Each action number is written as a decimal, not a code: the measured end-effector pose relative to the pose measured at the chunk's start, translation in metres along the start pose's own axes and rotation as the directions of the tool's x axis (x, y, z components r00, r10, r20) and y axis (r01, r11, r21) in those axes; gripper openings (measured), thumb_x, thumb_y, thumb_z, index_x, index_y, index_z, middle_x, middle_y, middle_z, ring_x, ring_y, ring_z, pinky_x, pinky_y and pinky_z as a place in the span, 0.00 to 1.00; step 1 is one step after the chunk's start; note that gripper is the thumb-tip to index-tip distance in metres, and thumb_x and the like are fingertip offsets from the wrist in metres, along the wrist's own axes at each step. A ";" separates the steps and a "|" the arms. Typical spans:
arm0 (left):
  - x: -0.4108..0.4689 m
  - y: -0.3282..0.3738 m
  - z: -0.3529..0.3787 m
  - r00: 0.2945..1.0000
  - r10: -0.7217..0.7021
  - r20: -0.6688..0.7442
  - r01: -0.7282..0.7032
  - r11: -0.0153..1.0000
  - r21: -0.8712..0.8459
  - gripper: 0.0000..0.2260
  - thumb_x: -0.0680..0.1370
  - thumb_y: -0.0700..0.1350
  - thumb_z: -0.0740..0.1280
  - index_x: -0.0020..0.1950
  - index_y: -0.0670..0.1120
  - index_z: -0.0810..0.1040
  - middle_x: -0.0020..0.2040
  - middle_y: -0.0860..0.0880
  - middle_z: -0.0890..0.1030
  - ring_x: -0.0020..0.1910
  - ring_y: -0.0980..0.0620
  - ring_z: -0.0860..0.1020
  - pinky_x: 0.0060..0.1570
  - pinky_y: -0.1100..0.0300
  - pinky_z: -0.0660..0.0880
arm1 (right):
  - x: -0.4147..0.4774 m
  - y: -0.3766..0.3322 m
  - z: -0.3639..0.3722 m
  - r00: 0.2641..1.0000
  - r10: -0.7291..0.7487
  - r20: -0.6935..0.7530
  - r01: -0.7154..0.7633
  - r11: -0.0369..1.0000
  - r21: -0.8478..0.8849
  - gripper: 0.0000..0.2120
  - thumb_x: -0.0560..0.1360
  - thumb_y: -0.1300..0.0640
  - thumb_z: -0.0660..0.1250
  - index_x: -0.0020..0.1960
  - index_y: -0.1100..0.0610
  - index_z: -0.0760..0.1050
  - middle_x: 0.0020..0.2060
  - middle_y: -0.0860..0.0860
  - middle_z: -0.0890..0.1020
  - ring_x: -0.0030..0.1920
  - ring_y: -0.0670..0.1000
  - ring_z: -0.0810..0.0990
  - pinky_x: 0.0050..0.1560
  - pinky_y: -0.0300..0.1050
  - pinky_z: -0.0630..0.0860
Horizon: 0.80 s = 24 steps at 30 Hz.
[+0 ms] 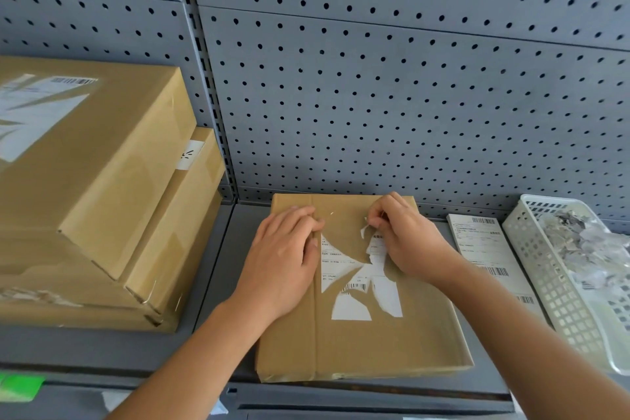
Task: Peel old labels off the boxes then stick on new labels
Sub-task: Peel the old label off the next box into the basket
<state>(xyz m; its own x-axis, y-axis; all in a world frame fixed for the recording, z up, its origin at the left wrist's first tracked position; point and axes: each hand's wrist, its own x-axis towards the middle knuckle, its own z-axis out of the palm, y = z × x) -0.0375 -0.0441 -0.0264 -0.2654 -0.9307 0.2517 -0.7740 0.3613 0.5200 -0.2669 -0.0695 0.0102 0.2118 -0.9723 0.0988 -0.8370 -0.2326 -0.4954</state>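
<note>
Head view: the box (358, 334) lies flat on the grey shelf (218, 283), directly under both hands. The old label (344, 269) on its top face is torn into ragged white pieces with bare cardboard showing between them. Step in hand, as judged: lifting the far right strip of that label. The right hand (405, 242) reaches in from the near right with its knuckles raised; its fingers (378, 218) are curled and pinch a lifted white flap at the far end of the label. The left hand (283, 259) lies palm down on the box just left of the label; its fingers (303, 218) are straight, pressed together, and bear on the cardboard beside the tape seam, with the tips near the right-hand fingers but apart from them. Procedure: draw the flap back low along the surface, slowly, rather than straight up, so that the paper comes away as one strip; hold the box down with the left fingers close to the peel line; re-pinch nearer the cardboard as the strip lengthens. Risk: the paper is split in several places, so short fragments are likely. To the right of the right-hand fingers lie new label sheets (484, 249), then a white basket (552, 283) holding scraps (579, 242). Well to the left of the left-hand fingers stand stacked boxes (102, 181)
</note>
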 end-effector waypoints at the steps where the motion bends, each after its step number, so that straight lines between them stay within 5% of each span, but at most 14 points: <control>1: 0.000 0.000 0.000 1.000 0.000 0.001 0.000 1.000 0.000 0.13 0.84 0.48 0.57 0.66 0.52 0.75 0.72 0.58 0.70 0.76 0.58 0.62 0.77 0.55 0.55 | -0.003 -0.001 -0.002 1.000 0.017 -0.004 -0.017 0.998 0.054 0.06 0.83 0.59 0.57 0.49 0.52 0.70 0.45 0.40 0.75 0.46 0.42 0.74 0.48 0.45 0.74; 6: 0.000 -0.002 0.001 1.000 0.004 0.006 -0.004 1.000 0.003 0.14 0.84 0.49 0.56 0.66 0.52 0.75 0.72 0.58 0.70 0.76 0.58 0.62 0.78 0.52 0.56 | -0.012 -0.003 -0.008 0.992 0.095 -0.079 -0.063 0.942 0.330 0.05 0.83 0.59 0.61 0.48 0.53 0.72 0.38 0.40 0.82 0.41 0.44 0.78 0.42 0.33 0.72; 11: 0.000 -0.002 0.000 1.000 -0.005 0.017 0.005 1.000 0.005 0.13 0.84 0.47 0.57 0.67 0.53 0.75 0.73 0.58 0.70 0.76 0.58 0.62 0.77 0.51 0.56 | -0.018 0.004 -0.013 0.985 0.126 -0.120 -0.058 0.888 0.457 0.07 0.81 0.61 0.64 0.46 0.51 0.74 0.35 0.48 0.81 0.38 0.52 0.78 0.46 0.53 0.77; 15: -0.001 -0.002 -0.002 0.999 -0.017 0.029 0.017 1.000 0.010 0.14 0.85 0.48 0.57 0.68 0.54 0.74 0.74 0.60 0.68 0.77 0.59 0.60 0.78 0.55 0.53 | -0.028 0.012 -0.028 0.970 0.178 -0.163 -0.061 0.834 0.548 0.08 0.79 0.66 0.66 0.49 0.54 0.75 0.36 0.46 0.81 0.39 0.52 0.80 0.47 0.52 0.79; 24: 0.000 -0.003 -0.004 0.999 -0.018 0.042 0.017 1.000 0.023 0.14 0.84 0.48 0.58 0.69 0.54 0.74 0.74 0.59 0.68 0.76 0.58 0.61 0.78 0.53 0.55 | -0.067 0.059 -0.080 0.863 0.389 -0.321 -0.224 0.866 0.448 0.06 0.78 0.62 0.68 0.47 0.52 0.79 0.36 0.51 0.84 0.39 0.49 0.83 0.46 0.46 0.79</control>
<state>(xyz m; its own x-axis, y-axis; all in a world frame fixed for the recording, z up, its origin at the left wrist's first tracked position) -0.0331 -0.0445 -0.0246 -0.2755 -0.9385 0.2080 -0.7916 0.3443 0.5048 -0.3710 -0.0195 0.0433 -0.3050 -0.9371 0.1700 -0.5462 0.0259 -0.8373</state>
